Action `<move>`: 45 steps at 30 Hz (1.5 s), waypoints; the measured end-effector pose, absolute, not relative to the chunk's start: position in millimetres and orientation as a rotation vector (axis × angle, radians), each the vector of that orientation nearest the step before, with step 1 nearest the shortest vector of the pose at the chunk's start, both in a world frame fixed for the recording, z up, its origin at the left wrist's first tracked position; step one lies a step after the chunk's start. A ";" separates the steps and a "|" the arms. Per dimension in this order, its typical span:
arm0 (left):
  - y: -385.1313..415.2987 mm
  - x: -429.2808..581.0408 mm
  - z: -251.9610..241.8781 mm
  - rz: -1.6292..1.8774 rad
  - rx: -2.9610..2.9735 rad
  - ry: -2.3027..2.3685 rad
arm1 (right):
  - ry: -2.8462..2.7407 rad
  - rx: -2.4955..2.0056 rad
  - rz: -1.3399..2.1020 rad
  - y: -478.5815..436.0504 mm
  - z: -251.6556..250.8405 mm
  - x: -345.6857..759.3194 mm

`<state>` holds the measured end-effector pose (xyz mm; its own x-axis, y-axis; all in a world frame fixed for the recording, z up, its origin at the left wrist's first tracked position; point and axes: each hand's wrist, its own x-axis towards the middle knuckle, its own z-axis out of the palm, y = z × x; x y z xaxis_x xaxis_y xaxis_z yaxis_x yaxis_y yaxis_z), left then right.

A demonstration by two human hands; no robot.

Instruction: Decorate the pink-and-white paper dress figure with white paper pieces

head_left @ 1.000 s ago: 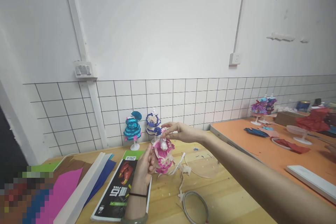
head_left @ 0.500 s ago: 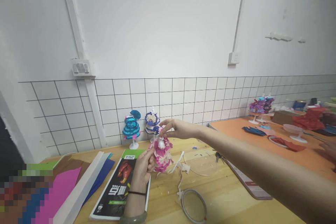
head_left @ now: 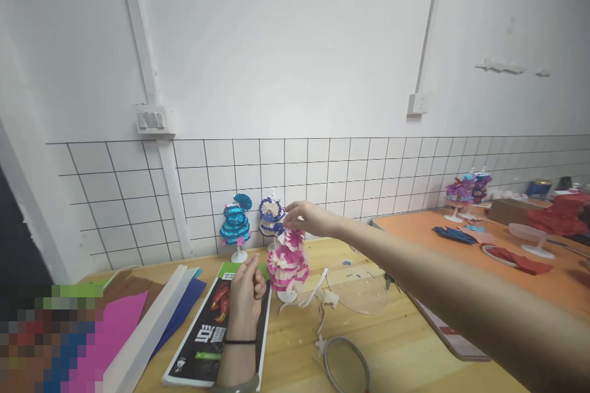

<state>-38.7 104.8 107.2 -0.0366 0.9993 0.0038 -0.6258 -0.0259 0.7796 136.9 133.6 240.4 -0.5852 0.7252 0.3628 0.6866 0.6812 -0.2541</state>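
Note:
A pink and cream ruffled-paper dress figure [head_left: 288, 267] stands upright on its white round foot on the wooden table. My right hand [head_left: 310, 219] reaches across from the right and pinches its top, covering the tip. To the left, apart from the figure, my left hand [head_left: 249, 287] is held over a black booklet [head_left: 203, 325] with its fingers curled in; nothing shows in them. Behind stand a turquoise paper figure [head_left: 235, 227] and a blue and cream one [head_left: 270, 215], the latter partly hidden.
Cream paper scraps [head_left: 329, 299], a clear disc [head_left: 359, 291] and a grey ring [head_left: 346, 365] lie to the right. Coloured paper sheets [head_left: 122, 325] are stacked at left. A phone-like slab [head_left: 454, 334] lies under my right arm. An orange table [head_left: 415, 239] holds more figures.
The pink figure has gone from tilted in both hands to upright on the table. My left hand has let go of it and drawn back left; my right hand stays at its top.

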 end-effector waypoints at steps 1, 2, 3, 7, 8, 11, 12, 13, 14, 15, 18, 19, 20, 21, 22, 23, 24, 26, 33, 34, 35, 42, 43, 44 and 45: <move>104.9 -39.5 107.8 1.495 0.684 0.716 | -2.447 -1.112 0.108 136.5 240.2 137.2; 105.1 -40.1 108.4 1.496 0.677 0.719 | -2.438 -1.130 0.098 139.4 240.1 137.8; 105.4 -40.5 108.8 1.497 0.671 0.722 | -2.430 -1.150 0.089 142.3 240.0 138.6; 106.7 -40.9 108.0 1.495 0.661 0.726 | -2.408 -1.224 0.065 153.7 239.0 142.7; 106.9 -40.9 107.4 1.493 0.660 0.726 | -2.403 -1.242 0.061 156.4 238.3 143.6; 107.6 -40.6 105.3 1.490 0.654 0.730 | -2.370 -1.312 0.048 164.2 235.0 146.2; 107.9 -40.6 104.7 1.488 0.652 0.731 | -2.354 -1.341 0.043 166.7 233.8 147.0; 108.2 -40.5 104.1 1.485 0.652 0.733 | -2.337 -1.369 0.036 169.0 232.6 147.8; 108.6 -40.5 103.5 1.482 0.652 0.736 | -2.323 -1.393 0.029 171.1 231.6 148.5; 109.1 -40.5 102.9 1.477 0.652 0.740 | -2.311 -1.415 0.023 172.9 230.8 149.1; 111.1 -40.2 100.3 1.456 0.657 0.755 | -2.291 -1.456 0.008 176.1 229.5 149.9; 111.7 -39.9 99.2 1.447 0.659 0.761 | -2.285 -1.465 0.002 176.5 229.3 149.7; 112.4 -39.5 97.9 1.434 0.663 0.768 | -2.278 -1.472 -0.004 176.6 229.1 149.1; 112.9 -38.9 96.5 1.417 0.670 0.775 | -2.272 -1.477 -0.011 176.6 228.9 148.4; 113.2 -38.1 95.1 1.397 0.679 0.783 | -2.267 -1.480 -0.017 176.5 228.6 147.5; 113.4 -37.1 93.7 1.374 0.690 0.792 | -2.264 -1.481 -0.022 176.4 228.2 146.4; 113.5 -35.9 92.4 1.349 0.704 0.802 | -2.261 -1.480 -0.027 176.3 227.7 145.3; 113.1 -33.2 90.3 1.304 0.738 0.825 | -2.263 -1.471 -0.031 176.1 226.8 143.0; 111.7 -27.9 86.4 1.184 0.872 0.955 | -2.313 -1.379 -0.003 170.8 228.0 137.1; 111.5 -27.7 86.0 1.177 0.891 0.974 | -2.318 -1.366 -0.001 169.6 228.6 136.5; 111.3 -27.5 85.8 1.171 0.909 0.993 | -2.320 -1.356 0.001 168.4 229.2 135.9; 111.0 -26.7 86.0 1.160 0.973 1.086 | -2.318 -1.294 0.027 162.2 230.4 135.1; 111.1 -26.9 86.0 1.156 0.977 1.092 | -2.315 -1.289 0.033 161.3 230.2 135.5; 111.3 -27.2 86.0 1.151 0.980 1.098 | -2.311 -1.287 0.040 160.3 230.2 135.9; 111.4 -27.4 86.0 1.146 0.984 1.104 | -2.305 -1.285 0.048 159.3 230.2 136.3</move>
<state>-27.4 111.4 86.0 0.0625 0.9872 -0.1466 -0.1831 0.1558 0.9707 136.3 159.3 230.2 -0.4320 0.8064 0.4038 0.7890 0.5548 -0.2639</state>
